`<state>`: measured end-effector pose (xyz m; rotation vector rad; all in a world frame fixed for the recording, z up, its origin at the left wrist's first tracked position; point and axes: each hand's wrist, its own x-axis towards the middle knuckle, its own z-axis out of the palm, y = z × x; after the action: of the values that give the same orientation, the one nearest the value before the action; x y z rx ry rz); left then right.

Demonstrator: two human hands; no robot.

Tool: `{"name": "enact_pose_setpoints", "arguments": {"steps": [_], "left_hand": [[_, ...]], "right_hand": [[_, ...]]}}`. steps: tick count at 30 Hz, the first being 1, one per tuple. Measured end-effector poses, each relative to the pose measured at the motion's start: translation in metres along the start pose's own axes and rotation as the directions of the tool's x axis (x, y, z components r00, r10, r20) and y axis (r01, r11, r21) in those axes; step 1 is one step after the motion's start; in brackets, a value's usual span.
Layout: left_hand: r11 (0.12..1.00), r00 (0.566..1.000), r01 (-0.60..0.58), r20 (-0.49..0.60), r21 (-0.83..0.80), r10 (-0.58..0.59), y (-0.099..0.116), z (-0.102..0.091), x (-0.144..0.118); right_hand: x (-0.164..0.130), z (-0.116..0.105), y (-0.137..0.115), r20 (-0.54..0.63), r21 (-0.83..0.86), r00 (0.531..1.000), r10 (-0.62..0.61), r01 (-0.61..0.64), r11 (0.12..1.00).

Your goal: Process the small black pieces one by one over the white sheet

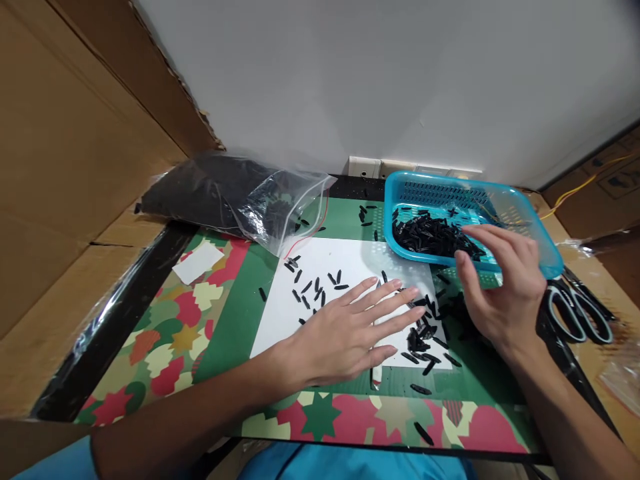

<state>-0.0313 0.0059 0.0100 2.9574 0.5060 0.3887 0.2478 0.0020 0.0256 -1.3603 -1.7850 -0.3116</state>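
My left hand lies flat, fingers spread, on a white sheet, its fingertips against a heap of small black pieces. Scattered black pieces dot the sheet to the left. My right hand hovers open, palm turned inward, on the other side of that heap. It is just in front of a blue plastic basket that holds many more black pieces. Neither hand holds anything.
A clear zip bag of black pieces lies at the back left. Scissors rest right of the basket. The work surface is a patterned green, red and cream mat with a black frame. Cardboard walls stand left and right.
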Motion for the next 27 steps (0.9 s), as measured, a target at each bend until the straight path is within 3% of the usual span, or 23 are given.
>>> {"name": "enact_pose_setpoints", "arguments": {"steps": [3, 6, 8, 11, 18, 27], "left_hand": [[0.998, 0.998, 0.057, 0.043, -0.025, -0.056, -0.001, 0.006, -0.002], [0.992, 0.992, 0.106, 0.070, -0.074, -0.101, -0.001, 0.010, -0.003], [0.986, 0.990, 0.128, 0.069, -0.108, -0.121, -0.001, 0.010, -0.003], [0.982, 0.988, 0.146, 0.071, -0.118, -0.139, -0.001, 0.010, -0.003], [0.983, 0.980, 0.171, 0.118, -0.073, -0.161, 0.001, 0.005, -0.003], [0.985, 0.979, 0.169, 0.122, -0.027, -0.165, 0.001, 0.004, -0.002]], "right_hand": [[-0.006, 0.003, -0.014, 0.132, 0.154, 0.972, -0.193, 0.172, 0.973], [-0.013, 0.009, -0.027, 0.295, 0.293, 0.872, -0.391, 0.307, 0.906], [-0.016, 0.013, -0.032, 0.383, 0.322, 0.809, -0.447, 0.336, 0.885], [-0.019, 0.018, -0.035, 0.472, 0.265, 0.759, -0.448, 0.363, 0.893], [-0.021, 0.017, -0.031, 0.563, -0.015, 0.767, -0.308, 0.382, 0.924], [-0.023, 0.020, -0.033, 0.574, -0.110, 0.778, -0.257, 0.384, 0.917]]}}
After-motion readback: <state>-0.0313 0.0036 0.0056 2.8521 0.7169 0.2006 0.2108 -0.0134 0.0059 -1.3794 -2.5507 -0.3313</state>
